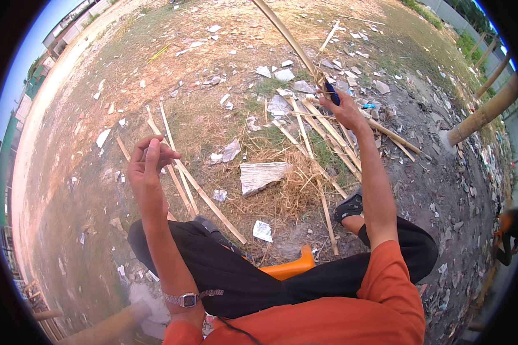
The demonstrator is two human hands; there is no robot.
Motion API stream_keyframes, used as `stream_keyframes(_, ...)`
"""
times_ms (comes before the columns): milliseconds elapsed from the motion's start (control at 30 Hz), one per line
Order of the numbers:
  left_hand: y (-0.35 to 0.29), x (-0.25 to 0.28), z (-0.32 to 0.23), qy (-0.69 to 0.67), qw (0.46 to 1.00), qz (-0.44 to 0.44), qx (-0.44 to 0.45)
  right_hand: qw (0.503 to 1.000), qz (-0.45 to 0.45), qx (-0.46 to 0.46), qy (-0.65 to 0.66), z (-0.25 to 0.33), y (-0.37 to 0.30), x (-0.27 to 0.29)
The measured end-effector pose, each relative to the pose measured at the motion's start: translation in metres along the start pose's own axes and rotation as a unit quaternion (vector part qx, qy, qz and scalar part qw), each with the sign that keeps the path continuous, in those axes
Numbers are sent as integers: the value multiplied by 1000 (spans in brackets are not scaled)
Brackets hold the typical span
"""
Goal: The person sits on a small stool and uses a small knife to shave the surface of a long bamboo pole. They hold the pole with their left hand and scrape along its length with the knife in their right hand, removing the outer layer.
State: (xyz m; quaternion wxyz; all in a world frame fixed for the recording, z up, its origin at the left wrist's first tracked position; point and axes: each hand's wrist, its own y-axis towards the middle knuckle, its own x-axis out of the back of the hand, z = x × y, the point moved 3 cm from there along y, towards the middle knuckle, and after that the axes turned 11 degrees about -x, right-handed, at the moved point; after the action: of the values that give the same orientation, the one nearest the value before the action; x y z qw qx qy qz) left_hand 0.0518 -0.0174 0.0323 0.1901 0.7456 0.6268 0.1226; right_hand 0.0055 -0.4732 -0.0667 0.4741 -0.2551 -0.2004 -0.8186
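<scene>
My right hand (pixel 349 112) is raised ahead on the right, its fingers closed round a dark blue-handled knife (pixel 331 92); I cannot make out its blade. Beside the knife is the near end of a long bamboo strip (pixel 288 37), which runs away to the top edge. Whether my fingers also grip the strip is hard to tell. On the left, my left hand (pixel 148 167) hovers over the ground with its fingers loosely bent and apart, nothing visible in them. Below it lie several cut bamboo strips (pixel 204 201).
More bamboo strips (pixel 330 140) lie crossed ahead on the right. Between my feet are a pale block (pixel 263 176) and fibrous shavings (pixel 302 190). An orange plastic seat (pixel 290 267) shows under my legs. A thick bamboo post (pixel 486 112) stands right, amid scattered rubble.
</scene>
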Motion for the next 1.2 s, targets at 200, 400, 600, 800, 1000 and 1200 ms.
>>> stream_keyframes(200,23,1,-42,30,987,99,-119,883,467,3,53,127,-73,-98)
stream_keyframes(400,17,14,-45,-118,976,52,-177,939,340,-11,48,153,-111,-151)
stream_keyframes(600,7,26,-89,-144,933,-77,-319,979,4,-202,-30,129,-185,-130)
stream_keyframes(800,-1,1,-104,-156,937,-58,-307,959,96,-212,163,160,-252,-148)
stream_keyframes(1000,-4,-8,-112,-179,943,-44,-278,968,114,-207,-88,103,-274,-186)
stream_keyframes(1200,-7,-8,-108,-206,945,42,-252,985,46,-144,79,160,-262,-178)
